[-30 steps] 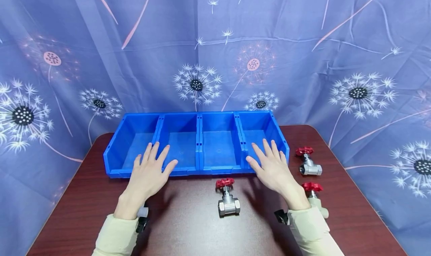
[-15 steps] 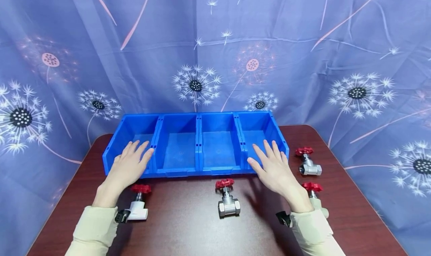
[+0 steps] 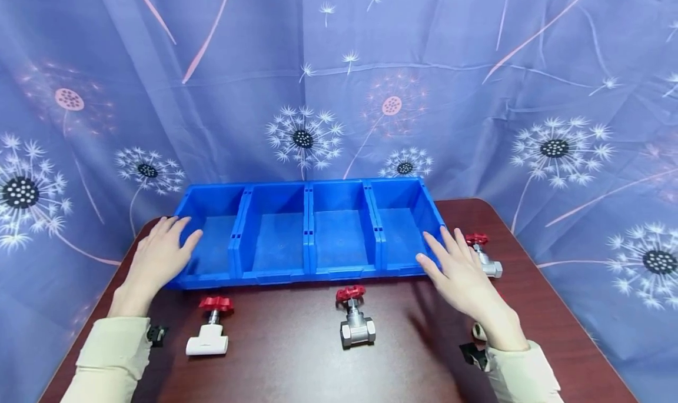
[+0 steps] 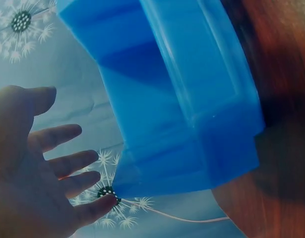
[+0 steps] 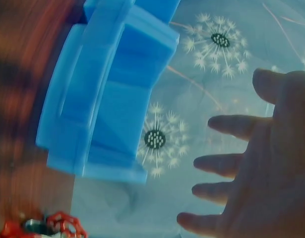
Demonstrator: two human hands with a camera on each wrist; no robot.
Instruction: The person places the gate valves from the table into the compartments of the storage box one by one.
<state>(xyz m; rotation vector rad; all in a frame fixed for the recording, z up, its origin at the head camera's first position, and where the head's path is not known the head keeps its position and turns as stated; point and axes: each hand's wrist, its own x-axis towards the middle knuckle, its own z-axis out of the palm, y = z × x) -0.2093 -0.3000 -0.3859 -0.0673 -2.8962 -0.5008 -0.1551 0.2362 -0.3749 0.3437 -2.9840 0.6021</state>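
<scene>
A blue four-part bin row (image 3: 339, 272) stands at the back of the table. My left hand (image 3: 153, 259) hovers by its left end, fingers spread; the left wrist view shows this hand (image 4: 38, 163) apart from the bin wall (image 4: 162, 171). Over the bin's right front corner is my right hand (image 3: 463, 276), also spread and holding nothing. A white valve with a red handwheel (image 3: 208, 339) lies near my left wrist. In front of the bins sits a metal valve (image 3: 358, 327). Another metal valve (image 3: 491, 267) is partly covered by my right hand, and a pale valve (image 3: 479, 331) is mostly hidden under it.
The dark wooden table (image 3: 286, 356) has rounded back corners. Behind it hangs a blue curtain (image 3: 455, 115) with dandelion prints, close to the bins' rear wall. Red handwheels (image 5: 68, 224) show at the bottom of the right wrist view.
My left hand has moved left from the bin fronts to the left end, uncovering the white valve. The right hand has shifted right, over the right-hand valves. The head view has turned slightly.
</scene>
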